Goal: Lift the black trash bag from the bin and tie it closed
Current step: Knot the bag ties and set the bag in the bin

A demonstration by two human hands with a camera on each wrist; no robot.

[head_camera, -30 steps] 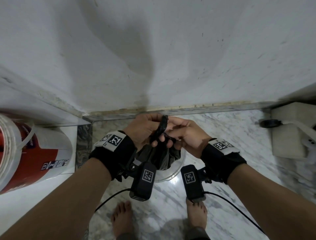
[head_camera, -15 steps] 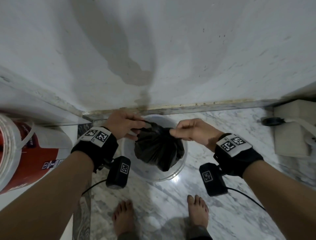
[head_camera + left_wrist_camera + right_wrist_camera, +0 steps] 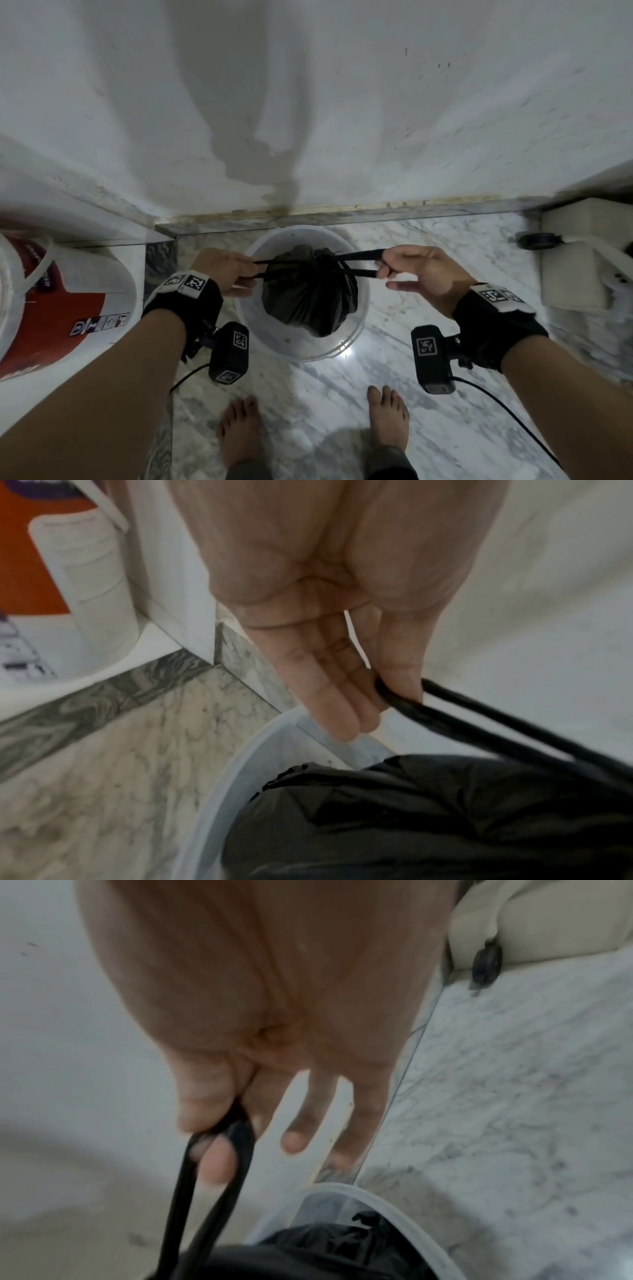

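Note:
The black trash bag (image 3: 310, 294) hangs bunched over the translucent round bin (image 3: 361, 318) on the marble floor by the wall. Its mouth is gathered, and two thin black handle loops stretch sideways from it. My left hand (image 3: 236, 270) pinches the left loop (image 3: 407, 706) between thumb and forefinger, its other fingers straight. My right hand (image 3: 407, 270) pinches the right loop (image 3: 236, 1131) the same way, with its outer fingers spread. Both loops are pulled taut in opposite directions. The bag (image 3: 428, 818) fills the lower right of the left wrist view, with the bin rim (image 3: 394, 1199) showing beside it.
A red and white bucket (image 3: 51, 301) stands on a raised white ledge at the left. A cream wheeled object (image 3: 579, 260) sits at the right by the wall. My bare feet (image 3: 239, 431) stand on the marble floor just behind the bin.
My hands, together at the bag's neck a second ago, have moved apart sideways, drawing the two loops out taut. The bag has dropped lower over the bin.

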